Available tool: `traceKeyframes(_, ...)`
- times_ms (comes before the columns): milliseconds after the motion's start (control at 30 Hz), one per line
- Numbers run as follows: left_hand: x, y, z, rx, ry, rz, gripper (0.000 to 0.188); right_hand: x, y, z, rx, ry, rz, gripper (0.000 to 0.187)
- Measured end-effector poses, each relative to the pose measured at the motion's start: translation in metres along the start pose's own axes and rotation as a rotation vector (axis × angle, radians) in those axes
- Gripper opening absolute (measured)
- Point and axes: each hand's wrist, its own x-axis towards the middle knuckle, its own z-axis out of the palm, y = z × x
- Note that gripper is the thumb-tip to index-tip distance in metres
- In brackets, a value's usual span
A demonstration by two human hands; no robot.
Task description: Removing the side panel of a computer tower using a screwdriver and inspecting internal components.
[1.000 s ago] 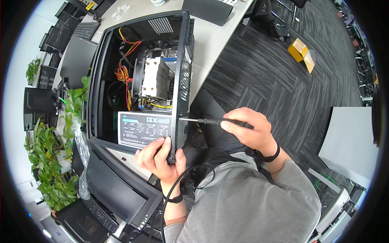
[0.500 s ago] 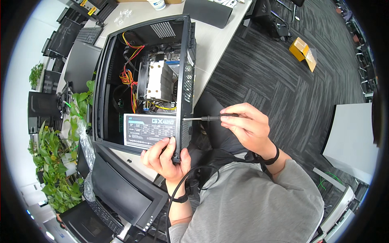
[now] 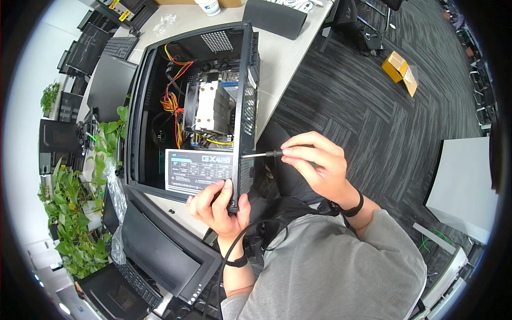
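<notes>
An opened black computer case [image 3: 244, 58] lies on its side on the desk. In its near corner sits a power supply [image 3: 197, 169] with a printed label. My left hand [image 3: 217, 210] grips that corner, fingers on the power supply and case edge, thumb on the outer side. Pinched in my right hand [image 3: 320, 164] is a screwdriver [image 3: 260, 155] with a dark handle. Its tip touches the case's rear panel beside the power supply; any screw there is too small to make out. Further inside are a CPU cooler [image 3: 212, 109] and red, yellow and black cables [image 3: 172, 102].
Left of the case stand a monitor [image 3: 154, 245], a leafy plant [image 3: 72, 213] and a clear plastic wrap [image 3: 114, 192]. A paper cup [image 3: 209, 6] and a black panel [image 3: 274, 20] lie on the far desk [image 3: 277, 69]. An open cardboard box [image 3: 396, 66] rests on the carpet.
My right hand has shifted slightly left and up, its fingers now further forward on the screwdriver handle. The tip stays at the rear panel. My left hand keeps its grip.
</notes>
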Motion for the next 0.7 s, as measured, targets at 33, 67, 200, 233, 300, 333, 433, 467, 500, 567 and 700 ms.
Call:
traceKeyframes(33, 0.001, 0.0, 0.0, -0.001, -0.001, 0.001, 0.035, 0.0, -0.001, 0.001, 0.038, -0.007, 0.016, 0.021)
traceKeyframes(67, 0.002, 0.001, -0.001, -0.018, -0.014, 0.009, 0.035, 0.0, -0.002, 0.004, 0.077, -0.009, 0.05, 0.022)
traceKeyframes(200, 0.005, 0.001, -0.008, -0.057, -0.063, -0.001, 0.034, -0.002, -0.011, 0.005, 0.034, -0.079, 0.107, 0.023)
traceKeyframes(233, 0.006, 0.0, -0.01, -0.063, -0.077, -0.013, 0.035, 0.0, -0.012, 0.004, -0.043, -0.113, 0.096, 0.024)
traceKeyframes(300, 0.01, -0.005, -0.014, -0.072, -0.091, -0.018, 0.038, 0.002, -0.014, 0.009, -0.049, -0.127, 0.107, 0.025)
traceKeyframes(333, 0.013, -0.008, -0.017, -0.075, -0.091, -0.033, 0.037, 0.002, -0.015, 0.014, -0.051, -0.139, 0.128, 0.026)
traceKeyframes(433, 0.018, -0.013, -0.023, -0.004, -0.041, -0.113, 0.037, 0.003, -0.019, 0.032, -0.048, -0.196, 0.12, 0.027)
traceKeyframes(467, 0.018, -0.015, -0.024, 0.046, -0.034, -0.15, 0.037, 0.003, -0.021, 0.039, -0.057, -0.212, 0.085, 0.029)
traceKeyframes(500, 0.015, -0.008, -0.022, 0.09, 0.0, -0.154, 0.037, -0.002, -0.022, 0.04, -0.009, -0.166, 0.06, 0.031)
traceKeyframes(567, 0.012, -0.008, -0.021, 0.083, 0.096, -0.248, 0.036, -0.005, -0.028, 0.057, -0.005, -0.178, 0.139, 0.032)
traceKeyframes(700, -0.003, 0.007, -0.017, -0.205, 0.279, -0.266, 0.029, -0.009, -0.026, 0.067, -0.053, -0.157, 0.132, 0.031)
